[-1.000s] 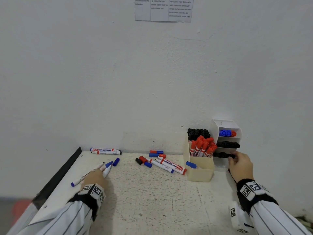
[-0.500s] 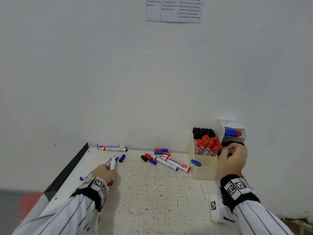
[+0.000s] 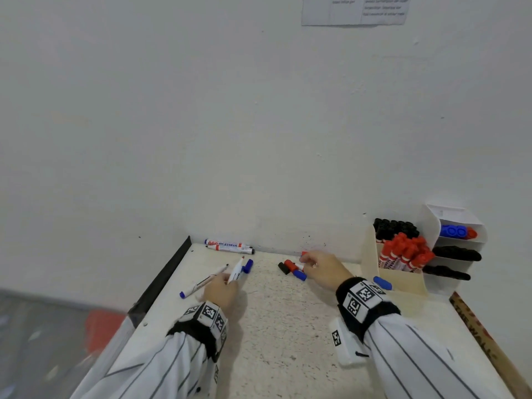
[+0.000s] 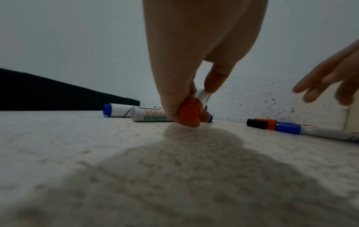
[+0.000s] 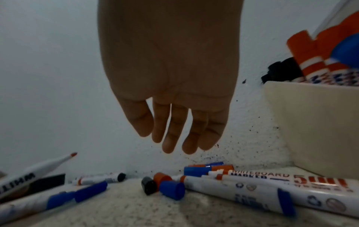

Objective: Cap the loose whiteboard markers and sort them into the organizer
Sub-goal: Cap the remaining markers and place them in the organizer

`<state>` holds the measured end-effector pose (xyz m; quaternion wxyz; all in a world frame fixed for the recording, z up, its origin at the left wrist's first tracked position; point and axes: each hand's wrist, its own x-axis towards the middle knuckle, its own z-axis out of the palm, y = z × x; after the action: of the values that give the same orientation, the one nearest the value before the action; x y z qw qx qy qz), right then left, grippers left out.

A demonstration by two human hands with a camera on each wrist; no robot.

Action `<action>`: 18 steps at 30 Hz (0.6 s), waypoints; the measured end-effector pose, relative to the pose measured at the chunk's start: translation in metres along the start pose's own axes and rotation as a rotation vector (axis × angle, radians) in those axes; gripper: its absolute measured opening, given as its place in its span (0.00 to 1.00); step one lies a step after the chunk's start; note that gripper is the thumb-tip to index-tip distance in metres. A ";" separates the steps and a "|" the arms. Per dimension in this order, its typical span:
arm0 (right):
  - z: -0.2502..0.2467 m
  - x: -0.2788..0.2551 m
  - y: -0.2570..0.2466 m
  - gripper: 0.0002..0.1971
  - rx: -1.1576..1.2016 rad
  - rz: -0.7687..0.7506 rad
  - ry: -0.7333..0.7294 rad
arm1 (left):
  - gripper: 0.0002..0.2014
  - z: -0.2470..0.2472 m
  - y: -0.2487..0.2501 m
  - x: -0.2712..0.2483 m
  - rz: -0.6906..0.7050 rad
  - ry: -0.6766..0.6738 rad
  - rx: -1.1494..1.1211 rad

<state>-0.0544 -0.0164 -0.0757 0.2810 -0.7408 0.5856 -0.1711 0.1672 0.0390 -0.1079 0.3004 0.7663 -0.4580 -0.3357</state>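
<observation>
My left hand (image 3: 230, 279) pinches an uncapped red-tipped marker (image 3: 236, 270) just above the table; its red butt end (image 4: 189, 112) faces the left wrist camera. My right hand (image 3: 309, 262) hangs open with straight fingers (image 5: 174, 142), holding nothing, above loose black (image 5: 148, 187), red (image 5: 162, 179) and blue caps (image 5: 172, 189) and several markers (image 5: 272, 192) lying beside them. The cream organizer box (image 3: 403, 280) at the right holds red and black markers. The white tiered holder (image 3: 460, 249) behind it holds blue and black ones.
Another uncapped marker (image 3: 201, 283) and a blue cap (image 3: 248, 266) lie by my left hand. Two markers (image 3: 230, 246) rest against the wall. A blue cap (image 3: 383, 283) lies in front of the box. The table's black left edge (image 3: 161, 280) and a wooden ruler (image 3: 486, 341) bound the surface.
My right hand has left the tiered holder and swung left to hover over the loose caps. My left hand has taken up the red-tipped marker.
</observation>
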 end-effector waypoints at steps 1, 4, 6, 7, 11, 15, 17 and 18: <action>0.004 0.006 -0.002 0.17 -0.043 0.027 -0.030 | 0.16 0.001 0.001 0.001 0.012 0.002 0.004; 0.014 0.020 -0.009 0.19 -0.139 0.068 -0.075 | 0.17 0.006 0.003 0.004 0.021 0.015 0.003; 0.021 0.029 -0.009 0.20 -0.194 0.057 -0.081 | 0.16 0.010 0.002 0.004 0.025 0.023 -0.017; 0.026 0.033 -0.008 0.21 -0.220 0.051 -0.083 | 0.15 0.012 0.002 0.004 0.028 0.020 -0.023; 0.039 0.048 -0.006 0.26 -0.355 0.076 -0.140 | 0.16 0.018 0.004 0.003 0.045 0.013 -0.005; 0.048 0.053 -0.010 0.29 -0.513 0.105 -0.150 | 0.16 0.021 0.003 0.002 0.049 -0.004 -0.031; 0.052 0.055 -0.010 0.28 -0.536 0.115 -0.148 | 0.15 0.021 0.002 0.001 0.055 -0.015 -0.046; 0.054 0.055 -0.010 0.27 -0.528 0.116 -0.137 | 0.15 0.020 0.002 0.001 0.059 -0.015 -0.050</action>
<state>-0.0013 -0.0563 -0.1162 0.1264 -0.7634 0.6311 0.0541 0.1503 0.0341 -0.1184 0.3258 0.7422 -0.4740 -0.3439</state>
